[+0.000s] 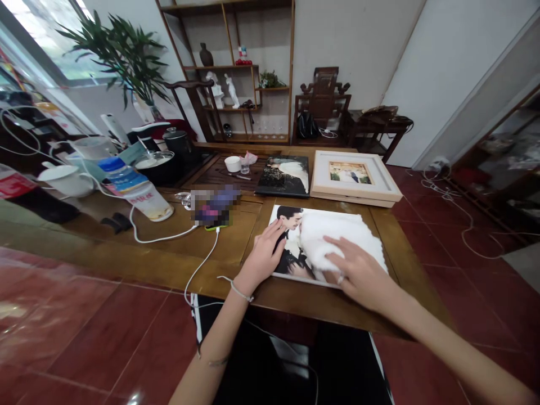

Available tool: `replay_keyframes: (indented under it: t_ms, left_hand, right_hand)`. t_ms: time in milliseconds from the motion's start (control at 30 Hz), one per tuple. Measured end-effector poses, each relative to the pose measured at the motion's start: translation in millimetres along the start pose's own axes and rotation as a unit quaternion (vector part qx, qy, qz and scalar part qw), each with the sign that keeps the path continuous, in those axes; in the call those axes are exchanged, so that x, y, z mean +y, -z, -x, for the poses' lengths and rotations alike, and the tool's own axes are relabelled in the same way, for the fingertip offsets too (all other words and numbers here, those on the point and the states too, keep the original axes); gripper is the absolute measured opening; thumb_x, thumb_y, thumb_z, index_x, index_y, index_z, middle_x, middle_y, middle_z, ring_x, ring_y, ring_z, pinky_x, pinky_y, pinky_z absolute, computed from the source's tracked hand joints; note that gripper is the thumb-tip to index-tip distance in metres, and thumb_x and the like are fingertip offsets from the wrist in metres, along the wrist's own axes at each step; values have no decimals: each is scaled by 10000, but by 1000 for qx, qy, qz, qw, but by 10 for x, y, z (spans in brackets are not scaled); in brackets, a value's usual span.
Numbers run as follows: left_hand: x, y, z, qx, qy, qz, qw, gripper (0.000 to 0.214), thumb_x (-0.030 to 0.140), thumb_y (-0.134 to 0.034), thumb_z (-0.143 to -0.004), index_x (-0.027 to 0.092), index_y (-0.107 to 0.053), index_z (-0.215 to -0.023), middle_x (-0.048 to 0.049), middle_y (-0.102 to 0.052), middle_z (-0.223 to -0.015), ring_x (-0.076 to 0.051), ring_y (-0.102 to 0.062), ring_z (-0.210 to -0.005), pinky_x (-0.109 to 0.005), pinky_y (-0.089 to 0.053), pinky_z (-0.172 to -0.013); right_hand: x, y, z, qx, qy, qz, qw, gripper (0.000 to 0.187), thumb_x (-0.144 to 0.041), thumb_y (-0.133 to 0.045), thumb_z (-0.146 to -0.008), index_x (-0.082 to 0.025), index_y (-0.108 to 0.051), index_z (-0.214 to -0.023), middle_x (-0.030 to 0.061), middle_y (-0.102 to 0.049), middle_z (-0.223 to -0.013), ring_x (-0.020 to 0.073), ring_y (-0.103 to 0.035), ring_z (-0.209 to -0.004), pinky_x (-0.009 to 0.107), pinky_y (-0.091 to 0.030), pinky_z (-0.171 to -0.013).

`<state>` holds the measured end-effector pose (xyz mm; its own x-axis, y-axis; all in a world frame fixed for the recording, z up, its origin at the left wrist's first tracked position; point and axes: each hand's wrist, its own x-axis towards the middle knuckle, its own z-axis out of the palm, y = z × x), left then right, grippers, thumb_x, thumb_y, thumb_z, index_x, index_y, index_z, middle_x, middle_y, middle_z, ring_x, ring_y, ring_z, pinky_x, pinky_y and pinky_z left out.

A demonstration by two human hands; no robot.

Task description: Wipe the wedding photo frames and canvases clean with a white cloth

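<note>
**At the table's near edge: cloth on photo, both hands down**

Head view.

- Photo (287,223) lies flat on the table (169,253), close to the near edge, straight in front of me. A white cloth (333,233) covers most of its right part.
- Left hand (264,253): open, palm down, fingers spread on the photo's left margin. It grips nothing.
- Right hand (358,273): open, palm down on the near end of the cloth, fingers slightly curled over it. It presses rather than clutches.
- The photo sits under both hands, left hand on bare print, right hand touching it only through the cloth.
- Behind the photo, apart from it: a dark print (284,175) and a pale frame (352,174) side by side. A white cable (202,264) runs over the table edge just left of my left hand.

Notes on method (my judgement):

- Press the left palm evenly so the photo cannot slide toward the edge.
- Keep fingertips off the picture area where possible, since they may leave marks.
- Wipe with the flat of the cloth in long, light passes, with no bunched folds under the palm.
- Keep the ring on my right hand off the surface.
- Mind the cable when the left elbow shifts.
</note>
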<state>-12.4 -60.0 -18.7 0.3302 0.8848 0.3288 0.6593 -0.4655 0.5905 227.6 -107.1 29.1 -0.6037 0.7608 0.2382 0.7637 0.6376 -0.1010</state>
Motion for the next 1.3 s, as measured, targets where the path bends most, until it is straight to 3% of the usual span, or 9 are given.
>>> replay_keyframes:
  t_ms: [133, 233, 367, 533, 633, 833, 1033, 1133, 1300]
  left_hand:
    - [17, 12, 2, 4, 2, 7, 1000, 386, 228, -417, -936, 172, -476, -1313, -104, -411, -1439, -226, -334, -1358, -462, -306, -1100]
    - [27, 18, -5, -3, 4, 10, 1000, 392, 227, -415, -937, 170, -468, -1321, -108, -410, -1439, -228, -329, -1361, -462, -302, -1102]
    - [15, 4, -12, -2, 3, 3, 1000, 385, 228, -411, -938, 170, -478, -1313, -106, -414, -1436, -232, -331, -1360, -469, -294, -1106]
    - [-1, -10, -12, -3, 5, -5, 1000, 384, 221, -411, -935, 157, -483, -1308, -105, -415, -1436, -224, -328, -1361, -459, -293, -1109]
    - [-2, -7, -12, -4, -2, -10, 1000, 388, 221, -407, -936, 157, -480, -1311, -103, -415, -1436, -224, -326, -1362, -460, -294, -1108]
    - [5, -4, -2, 7, -1, 7, 1000, 392, 225, -421, -933, 168, -472, -1318, -112, -417, -1434, -229, -341, -1355, -468, -308, -1099]
    - [-1, 1, 3, 14, -8, 17, 1000, 385, 227, -425, -932, 182, -482, -1310, -107, -424, -1429, -225, -349, -1350, -465, -308, -1101]
    - [-17, -8, -4, 15, -7, 18, 1000, 384, 223, -424, -930, 178, -484, -1307, -103, -423, -1431, -222, -348, -1351, -459, -310, -1101]
    - [-31, -13, -17, -1, -9, 3, 1000, 402, 211, -417, -926, 172, -469, -1323, -95, -404, -1444, -226, -339, -1356, -462, -302, -1106]
  right_hand:
    - [526, -71, -213, 55, -75, 39, 995, 254, -180, -392, -867, -150, -604, -1004, 188, -556, -1255, 319, -540, -1119, 494, -466, -883]
    - [612, -131, -176, 72, -91, 48, 992, 239, -172, -399, -862, -139, -597, -990, 197, -544, -1259, 333, -478, -1191, 517, -420, -938]
    - [230, -165, 101, 70, -62, 71, 993, 218, -147, -440, -828, -110, -610, -960, 234, -527, -1270, 350, -407, -1261, 551, -332, -1022]
    - [-533, -37, 416, 53, -23, 16, 998, 269, -101, -461, -754, -176, -621, -957, 177, -522, -1317, 351, -406, -1264, 557, -412, -949]
    - [-719, 17, 397, 30, -1, -24, 999, 269, -111, -472, -737, -199, -630, -936, 155, -555, -1288, 342, -463, -1215, 529, -457, -899]
    - [-142, -67, -134, 14, -24, -11, 1000, 251, -176, -477, -817, -127, -638, -1004, 229, -570, -1224, 346, -479, -1184, 501, -428, -921]
    - [381, -142, -616, 37, -48, -20, 998, 241, -184, -426, -871, -150, -628, -999, 193, -548, -1273, 305, -400, -1270, 481, -404, -959]
    - [234, -196, -578, 41, -48, -21, 998, 245, -164, -455, -847, -140, -634, -1013, 196, -518, -1315, 322, -354, -1306, 528, -318, -1030]
    - [-426, -163, -92, -1, 5, -65, 998, 271, -117, -497, -767, -173, -651, -983, 142, -466, -1387, 318, -262, -1358, 562, -228, -1086]
